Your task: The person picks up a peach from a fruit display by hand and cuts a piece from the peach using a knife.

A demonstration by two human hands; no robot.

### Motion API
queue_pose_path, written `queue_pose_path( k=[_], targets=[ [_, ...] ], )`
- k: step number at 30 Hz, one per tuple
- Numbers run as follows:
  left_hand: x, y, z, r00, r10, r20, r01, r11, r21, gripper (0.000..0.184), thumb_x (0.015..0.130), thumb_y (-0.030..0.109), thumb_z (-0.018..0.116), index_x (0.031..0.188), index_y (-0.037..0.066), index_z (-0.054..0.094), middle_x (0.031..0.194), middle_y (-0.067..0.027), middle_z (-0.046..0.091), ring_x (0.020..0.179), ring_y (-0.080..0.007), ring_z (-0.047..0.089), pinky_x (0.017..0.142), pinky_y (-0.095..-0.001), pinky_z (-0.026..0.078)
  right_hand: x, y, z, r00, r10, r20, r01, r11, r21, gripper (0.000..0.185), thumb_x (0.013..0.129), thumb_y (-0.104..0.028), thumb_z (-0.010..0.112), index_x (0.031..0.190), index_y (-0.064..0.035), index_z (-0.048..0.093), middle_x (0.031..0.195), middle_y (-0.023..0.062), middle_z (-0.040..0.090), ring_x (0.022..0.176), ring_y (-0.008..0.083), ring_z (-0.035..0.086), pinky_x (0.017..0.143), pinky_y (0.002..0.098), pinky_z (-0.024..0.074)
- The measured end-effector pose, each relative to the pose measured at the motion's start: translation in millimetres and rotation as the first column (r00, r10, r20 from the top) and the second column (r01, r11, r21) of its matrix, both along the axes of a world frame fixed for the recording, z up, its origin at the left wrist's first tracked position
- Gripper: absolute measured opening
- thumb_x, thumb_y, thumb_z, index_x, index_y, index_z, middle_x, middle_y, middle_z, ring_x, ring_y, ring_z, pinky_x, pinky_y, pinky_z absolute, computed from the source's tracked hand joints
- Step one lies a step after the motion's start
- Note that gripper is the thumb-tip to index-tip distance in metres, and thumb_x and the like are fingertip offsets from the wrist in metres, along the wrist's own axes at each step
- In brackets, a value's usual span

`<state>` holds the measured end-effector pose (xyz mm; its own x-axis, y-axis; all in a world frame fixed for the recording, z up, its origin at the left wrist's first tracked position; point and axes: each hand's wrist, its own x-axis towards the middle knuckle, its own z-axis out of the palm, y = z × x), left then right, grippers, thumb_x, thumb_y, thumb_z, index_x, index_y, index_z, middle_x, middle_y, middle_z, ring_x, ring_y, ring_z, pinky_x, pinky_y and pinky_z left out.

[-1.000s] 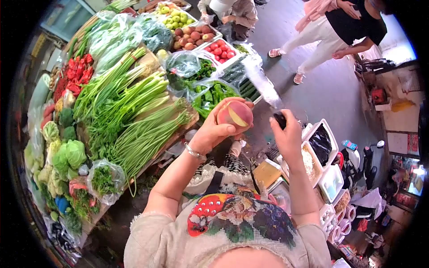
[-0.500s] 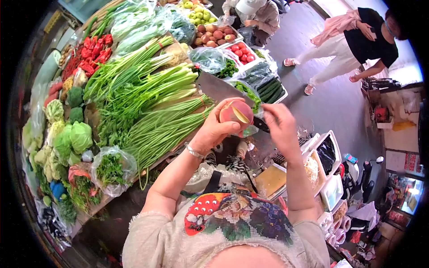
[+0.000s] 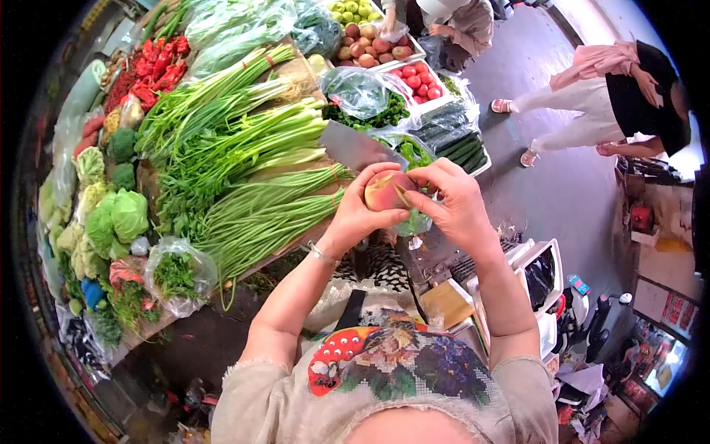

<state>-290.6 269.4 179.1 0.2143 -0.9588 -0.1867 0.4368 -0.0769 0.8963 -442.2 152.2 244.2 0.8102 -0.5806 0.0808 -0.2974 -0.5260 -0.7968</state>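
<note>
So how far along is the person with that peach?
Done: the peach shows a yellowish cut. In hand: the left hand holds it while the right hand's fingertips touch near the cut; a knife blade juts out beyond. Left: the other visible skin looks uncut, so it seems early.

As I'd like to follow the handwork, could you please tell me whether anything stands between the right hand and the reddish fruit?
Nothing visible does: the right hand's fingertips appear to touch the fruit in the left hand. The blade shows beyond it.
</note>
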Motion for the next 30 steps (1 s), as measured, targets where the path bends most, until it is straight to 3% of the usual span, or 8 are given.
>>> queue_pose_path(
  k=[1,3,7,13,15,18,24,30],
  targets=[
    [-0.4,-3.9,-2.5,0.998,0.015,0.054,-0.016,1.0,0.017,0.072,0.068,0.009,0.087,0.131,0.009,0.052,0.121,-0.004,0.059,0.109,-0.0131,0.057,0.095,-0.0299,0.048,0.9,-7.5,-4.0,1.0,0.006,-0.004,-0.006,1.0,0.009,0.024,0.082,-0.009,0.074,0.104,-0.0005,0.067,0.087,0.0078,0.06,0.075,0.0176,0.059,0.067,0.0284,0.0478],
    [-2.3,-11.5,-4.8,0.998,0.037,0.057,-0.04,0.998,0.055,0.072,0.068,0.008,0.087,0.13,0.009,0.052,0.121,-0.0039,0.06,0.109,-0.013,0.057,0.095,-0.0298,0.048,3.8,-20.5,-13.5,1.0,0.027,0.016,-0.028,0.997,0.07,0.024,0.083,-0.013,0.072,0.104,-0.0037,0.068,0.089,0.013,0.061,0.08,0.0286,0.062,0.071,0.0356,0.0499],
    [-2.4,-28.3,-0.2,0.995,0.077,-0.059,-0.067,0.985,0.156,0.07,0.067,0.008,0.087,0.129,0.008,0.054,0.121,-0.0037,0.06,0.109,-0.0128,0.057,0.095,-0.0294,0.048,10.3,-42.2,-22.4,0.997,0.032,0.066,-0.045,0.976,0.211,0.023,0.084,-0.012,0.071,0.105,-0.0041,0.068,0.091,0.013,0.062,0.08,0.0285,0.063,0.071,0.0351,0.0503],
    [-1.8,-42.2,-16.2,0.99,0.129,0.065,-0.137,0.981,0.14,0.072,0.067,0.01,0.088,0.13,0.008,0.053,0.12,-0.0037,0.06,0.108,-0.0125,0.058,0.094,-0.0292,0.049,14.1,-55.1,-39.5,0.998,0.049,0.034,-0.052,0.993,0.108,0.023,0.085,-0.012,0.071,0.106,-0.0039,0.068,0.093,0.0119,0.062,0.08,0.0254,0.063,0.071,0.0339,0.0508],
    [-1.3,-45.2,-19.1,0.985,0.136,0.104,-0.15,0.979,0.137,0.073,0.066,0.01,0.088,0.13,0.008,0.053,0.12,-0.0038,0.06,0.108,-0.0125,0.058,0.095,-0.0293,0.049,13.4,-58.7,-41.0,0.999,0.034,0.038,-0.04,0.989,0.145,0.022,0.085,-0.006,0.071,0.106,-0.0021,0.068,0.094,0.0082,0.063,0.082,0.0166,0.064,0.071,0.0274,0.0509],
    [-2.2,-46.5,-20.8,0.981,0.135,0.139,-0.154,0.977,0.144,0.075,0.065,0.011,0.089,0.13,0.008,0.052,0.12,-0.0039,0.06,0.109,-0.0125,0.058,0.095,-0.0294,0.048,12.4,-59.4,-42.0,0.997,0.0,0.083,-0.021,0.966,0.258,0.024,0.083,-0.005,0.072,0.106,-0.0021,0.067,0.094,0.0067,0.063,0.084,0.0145,0.063,0.073,0.0265,0.0501],
    [0.8,-50.6,-24.3,0.981,0.121,0.154,-0.141,0.983,0.121,0.075,0.065,0.011,0.089,0.13,0.008,0.052,0.12,-0.0041,0.061,0.11,-0.0125,0.057,0.096,-0.0297,0.048,14.2,-67.0,-48.7,0.994,-0.026,0.105,-0.028,0.875,0.483,0.028,0.082,-0.006,0.075,0.106,-0.0012,0.064,0.094,0.0063,0.061,0.083,0.0138,0.063,0.073,0.0267,0.0526],
    [7.0,-51.9,-27.3,0.98,0.107,0.168,-0.13,0.982,0.134,0.075,0.064,0.012,0.089,0.13,0.009,0.053,0.119,-0.0044,0.061,0.109,-0.0129,0.057,0.096,-0.0302,0.048,16.2,-67.0,-47.2,0.997,-0.004,0.083,-0.035,0.886,0.462,0.027,0.082,-0.006,0.074,0.107,-0.0013,0.064,0.096,0.0066,0.062,0.083,0.0142,0.064,0.073,0.0272,0.0528]
  ],
)
